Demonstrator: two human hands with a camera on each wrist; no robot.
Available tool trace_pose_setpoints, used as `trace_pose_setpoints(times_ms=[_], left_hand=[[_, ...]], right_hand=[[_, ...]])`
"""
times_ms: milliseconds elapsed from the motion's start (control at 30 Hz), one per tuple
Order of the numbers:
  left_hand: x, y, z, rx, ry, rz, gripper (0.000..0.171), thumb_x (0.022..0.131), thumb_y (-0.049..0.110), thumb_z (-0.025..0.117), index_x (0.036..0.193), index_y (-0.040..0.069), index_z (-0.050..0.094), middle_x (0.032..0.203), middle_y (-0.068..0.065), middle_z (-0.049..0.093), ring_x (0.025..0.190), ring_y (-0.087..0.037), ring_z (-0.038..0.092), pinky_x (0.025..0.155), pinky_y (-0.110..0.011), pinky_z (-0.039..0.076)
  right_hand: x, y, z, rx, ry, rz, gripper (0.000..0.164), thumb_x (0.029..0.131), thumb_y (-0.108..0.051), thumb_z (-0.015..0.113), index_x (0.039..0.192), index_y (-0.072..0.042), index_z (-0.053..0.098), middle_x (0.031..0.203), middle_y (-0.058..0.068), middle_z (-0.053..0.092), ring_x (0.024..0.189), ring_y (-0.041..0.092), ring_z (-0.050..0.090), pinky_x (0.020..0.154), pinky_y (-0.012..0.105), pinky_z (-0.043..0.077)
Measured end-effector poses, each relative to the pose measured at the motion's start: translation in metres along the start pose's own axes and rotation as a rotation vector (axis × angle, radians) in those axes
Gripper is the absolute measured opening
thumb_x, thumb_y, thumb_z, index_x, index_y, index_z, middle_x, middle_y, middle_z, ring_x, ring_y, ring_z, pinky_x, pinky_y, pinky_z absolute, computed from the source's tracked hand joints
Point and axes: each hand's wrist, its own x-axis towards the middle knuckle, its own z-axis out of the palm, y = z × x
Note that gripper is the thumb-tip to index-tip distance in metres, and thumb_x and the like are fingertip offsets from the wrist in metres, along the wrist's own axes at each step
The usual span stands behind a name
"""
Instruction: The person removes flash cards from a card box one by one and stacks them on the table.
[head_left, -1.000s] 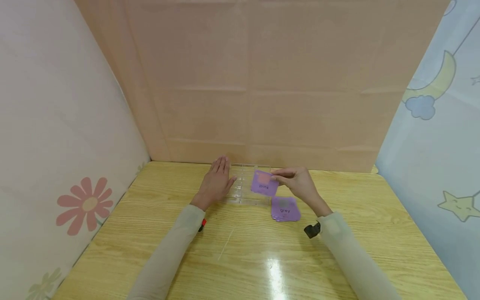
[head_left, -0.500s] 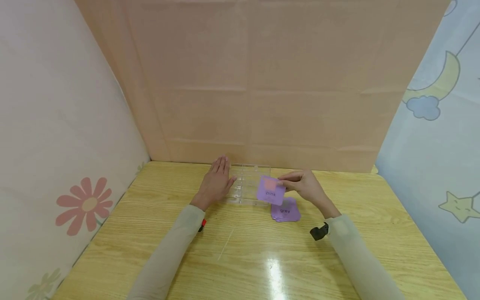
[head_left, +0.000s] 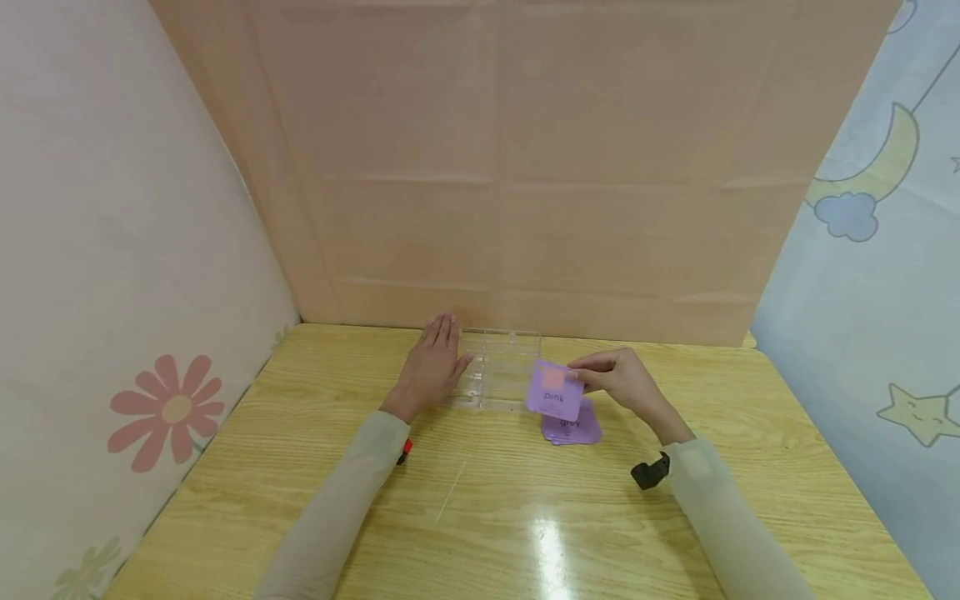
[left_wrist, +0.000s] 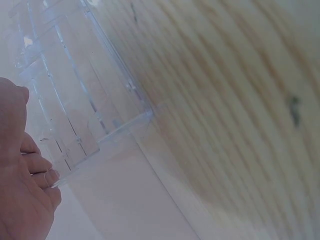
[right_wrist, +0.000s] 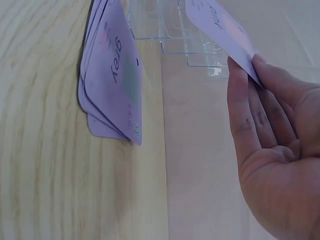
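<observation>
A purple card (head_left: 553, 405) with a pink square and the word "pink" is pinched at its right edge between the thumb and fingers of my right hand (head_left: 622, 382). It overlaps the upper part of a small stack of purple cards (head_left: 573, 432), whose top one reads "grey". In the right wrist view the held card (right_wrist: 225, 35) stands apart from the grey card stack (right_wrist: 111, 75). My left hand (head_left: 431, 365) lies with straight fingers on the left side of a clear plastic tiered rack (head_left: 510, 367). The left wrist view shows this rack's stepped slots (left_wrist: 85, 85) beside the fingers.
The wooden table (head_left: 337, 517) runs back to a brown paper-like backdrop (head_left: 487, 167). Patterned cloth walls stand at left and right. A thin pale strip or mark (head_left: 452, 492) shows on the tabletop in front of the rack.
My right hand has drawn the pink card from over the rack rightward and toward me, so that it now covers part of the grey stack. The left hand has stayed in place.
</observation>
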Motion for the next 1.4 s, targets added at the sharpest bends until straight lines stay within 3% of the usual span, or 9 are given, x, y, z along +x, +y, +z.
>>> trace_pose_setpoints(times_ms=[933, 1400], left_hand=[[-0.001, 0.001, 0.001, -0.004, 0.009, -0.006, 0.077, 0.114, 0.047, 0.032, 0.164, -0.01, 0.017, 0.173, -0.027, 0.021, 0.164, -0.037, 0.02, 0.136, -0.047, 0.018], [-0.001, 0.001, 0.0, 0.007, 0.018, -0.013, 0.076, 0.114, 0.046, 0.036, 0.163, -0.01, 0.019, 0.173, -0.026, 0.023, 0.164, -0.037, 0.021, 0.135, -0.048, 0.02]], right_hand=[[-0.012, 0.022, -0.006, 0.01, -0.069, 0.095, 0.034, 0.099, -0.022, 0.075, 0.124, 0.0, 0.076, 0.124, 0.023, 0.076, 0.095, 0.025, 0.079, 0.087, 0.041, 0.066], [-0.01, 0.03, -0.004, 0.007, -0.088, 0.119, 0.032, 0.101, -0.018, 0.072, 0.125, 0.003, 0.075, 0.126, 0.024, 0.075, 0.098, 0.021, 0.077, 0.082, 0.036, 0.067]])
